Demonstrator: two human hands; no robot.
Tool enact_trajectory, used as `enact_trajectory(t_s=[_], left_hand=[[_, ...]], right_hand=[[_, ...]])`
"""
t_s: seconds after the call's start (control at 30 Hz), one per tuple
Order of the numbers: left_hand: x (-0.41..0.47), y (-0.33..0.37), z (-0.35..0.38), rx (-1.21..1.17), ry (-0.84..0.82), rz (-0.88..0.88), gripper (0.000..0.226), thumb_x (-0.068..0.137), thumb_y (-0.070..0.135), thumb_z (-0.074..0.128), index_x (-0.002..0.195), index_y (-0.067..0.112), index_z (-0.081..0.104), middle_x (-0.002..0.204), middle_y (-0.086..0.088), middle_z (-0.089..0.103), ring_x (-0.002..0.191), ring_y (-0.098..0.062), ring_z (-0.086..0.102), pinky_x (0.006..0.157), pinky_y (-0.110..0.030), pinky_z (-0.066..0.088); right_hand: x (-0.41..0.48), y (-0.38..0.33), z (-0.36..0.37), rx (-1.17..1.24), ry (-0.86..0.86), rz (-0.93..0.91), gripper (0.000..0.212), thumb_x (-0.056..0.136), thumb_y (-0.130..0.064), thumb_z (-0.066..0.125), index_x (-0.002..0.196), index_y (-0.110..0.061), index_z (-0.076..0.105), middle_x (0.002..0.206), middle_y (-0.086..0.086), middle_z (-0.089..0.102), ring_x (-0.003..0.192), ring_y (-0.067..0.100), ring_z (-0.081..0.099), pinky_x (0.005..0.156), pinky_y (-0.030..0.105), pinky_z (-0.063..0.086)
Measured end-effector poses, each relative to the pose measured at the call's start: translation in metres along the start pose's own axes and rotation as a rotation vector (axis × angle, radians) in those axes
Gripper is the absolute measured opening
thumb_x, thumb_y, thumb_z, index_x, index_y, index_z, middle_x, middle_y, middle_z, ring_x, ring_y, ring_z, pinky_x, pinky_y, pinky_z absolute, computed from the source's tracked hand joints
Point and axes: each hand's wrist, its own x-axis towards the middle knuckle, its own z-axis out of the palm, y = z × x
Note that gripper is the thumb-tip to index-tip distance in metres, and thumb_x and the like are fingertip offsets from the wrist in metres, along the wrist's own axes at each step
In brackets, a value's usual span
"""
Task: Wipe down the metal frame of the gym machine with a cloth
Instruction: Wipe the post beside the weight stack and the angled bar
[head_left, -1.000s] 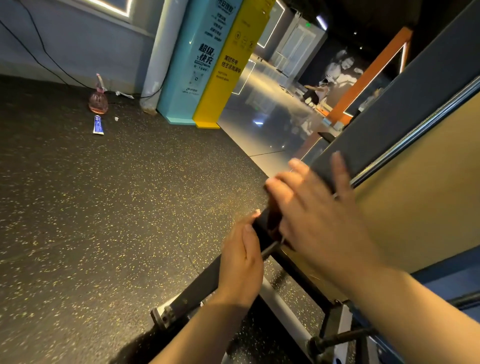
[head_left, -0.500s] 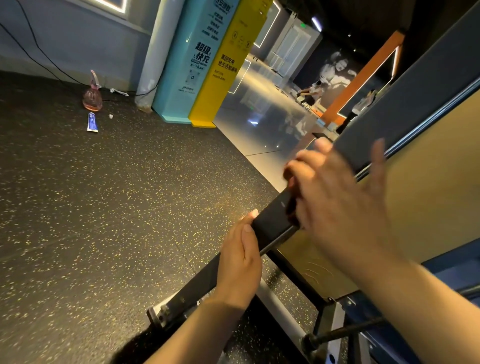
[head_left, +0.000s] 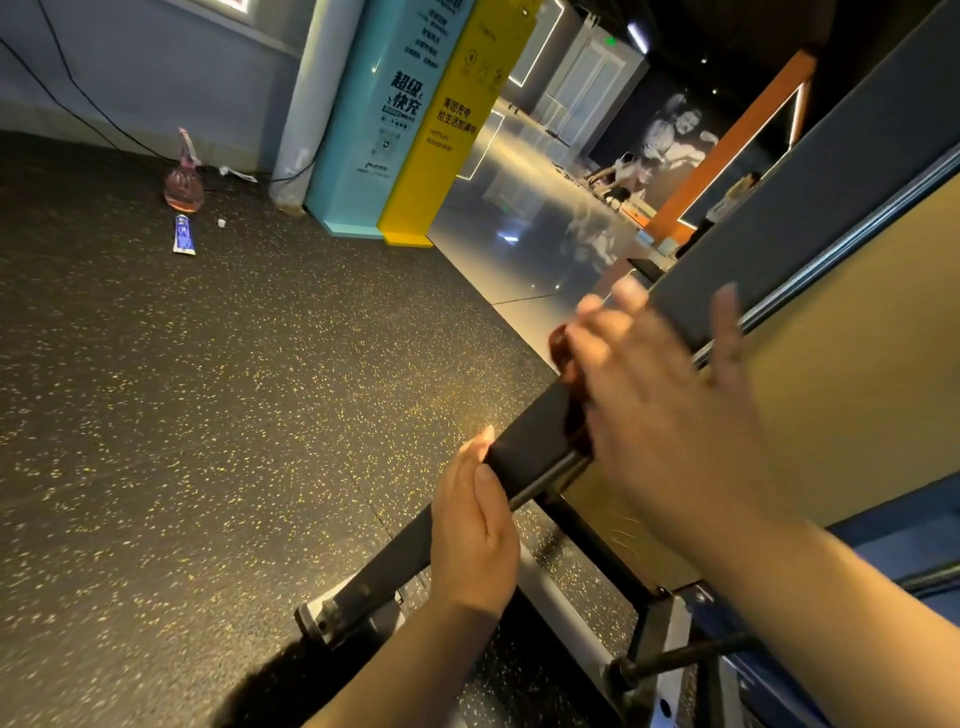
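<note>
A black metal frame bar (head_left: 530, 447) of the gym machine slopes from the floor at lower left up to the upper right. My left hand (head_left: 472, 540) grips this bar low down, thumb on its upper face and fingers wrapped behind. Higher on the bar, my right hand (head_left: 670, 415) presses a dark red cloth (head_left: 563, 348) against the metal with fingers spread and fairly straight; the hand is motion-blurred. Most of the cloth is hidden under the palm.
A pink spray bottle (head_left: 183, 176) and a blue tube (head_left: 183, 235) lie on the speckled rubber floor (head_left: 208, 415) at far left. Teal (head_left: 384, 119) and yellow (head_left: 452, 135) kiosks stand behind. A black pin (head_left: 675, 657) sticks out at lower right, below a yellow panel (head_left: 831, 374).
My right hand has slid the cloth up the bar toward the upper right, away from my left hand. The left hand has kept its grip in the same place.
</note>
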Motion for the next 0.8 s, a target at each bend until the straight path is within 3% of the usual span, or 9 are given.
enact_trajectory(t_s=[0.1, 0.2, 0.37, 0.5, 0.6, 0.7, 0.8], left_hand=[[-0.007, -0.006, 0.004, -0.001, 0.042, -0.011, 0.064, 0.104, 0.051, 0.017, 0.153, 0.022, 0.047, 0.147, 0.005, 0.052, 0.141, -0.011, 0.044, 0.121, -0.045, 0.034], [-0.008, -0.006, 0.006, -0.027, 0.105, -0.021, 0.061, 0.100, 0.052, 0.019, 0.147, 0.026, 0.049, 0.137, 0.015, 0.054, 0.132, -0.002, 0.044, 0.120, -0.040, 0.034], [-0.003, -0.016, 0.000, -0.041, 0.045, 0.015, 0.063, 0.104, 0.050, 0.022, 0.146, 0.016, 0.053, 0.139, 0.006, 0.056, 0.132, -0.012, 0.052, 0.115, -0.043, 0.042], [-0.003, -0.018, 0.000, -0.013, 0.057, 0.015, 0.056, 0.103, 0.050, 0.020, 0.144, 0.028, 0.050, 0.139, 0.011, 0.053, 0.134, -0.009, 0.048, 0.118, -0.036, 0.036], [-0.006, -0.019, 0.003, 0.001, 0.070, -0.003, 0.060, 0.102, 0.052, 0.019, 0.146, 0.026, 0.050, 0.137, 0.021, 0.051, 0.135, 0.000, 0.043, 0.121, -0.037, 0.034], [-0.007, -0.026, 0.007, -0.033, 0.157, -0.030, 0.061, 0.102, 0.049, 0.022, 0.145, 0.019, 0.053, 0.137, 0.015, 0.051, 0.134, -0.003, 0.044, 0.121, -0.038, 0.034], [-0.008, -0.041, 0.010, -0.021, 0.195, -0.018, 0.058, 0.104, 0.042, 0.025, 0.142, 0.011, 0.056, 0.140, 0.000, 0.056, 0.133, -0.016, 0.051, 0.115, -0.044, 0.038]], right_hand=[[0.003, 0.001, -0.004, 0.098, 0.072, 0.141, 0.061, 0.092, -0.009, 0.063, 0.151, -0.006, 0.045, 0.156, 0.017, 0.036, 0.157, 0.035, 0.013, 0.126, 0.054, -0.010], [-0.007, -0.017, 0.013, 0.108, 0.029, 0.035, 0.064, 0.090, -0.004, 0.049, 0.154, -0.008, 0.041, 0.148, 0.013, 0.046, 0.154, 0.034, 0.022, 0.127, 0.051, -0.006], [-0.016, -0.034, 0.036, 0.137, -0.193, -0.166, 0.068, 0.085, -0.016, 0.031, 0.150, -0.014, 0.050, 0.144, 0.001, 0.057, 0.152, 0.026, 0.034, 0.127, 0.050, -0.006], [0.001, -0.009, 0.010, 0.123, -0.057, 0.009, 0.065, 0.087, -0.009, 0.045, 0.152, -0.010, 0.045, 0.145, 0.007, 0.054, 0.151, 0.024, 0.034, 0.122, 0.051, -0.021], [0.004, -0.003, 0.005, 0.216, 0.063, 0.155, 0.064, 0.093, -0.004, 0.063, 0.153, -0.008, 0.040, 0.149, 0.011, 0.048, 0.154, 0.024, 0.028, 0.123, 0.045, -0.021], [-0.006, -0.024, 0.026, 0.241, 0.059, 0.104, 0.059, 0.091, -0.001, 0.066, 0.146, -0.009, 0.048, 0.149, 0.010, 0.051, 0.154, 0.029, 0.027, 0.125, 0.046, -0.015], [-0.022, -0.053, 0.054, 0.228, -0.075, -0.043, 0.056, 0.088, -0.008, 0.060, 0.143, -0.011, 0.055, 0.148, 0.008, 0.055, 0.152, 0.028, 0.032, 0.126, 0.046, -0.014]])
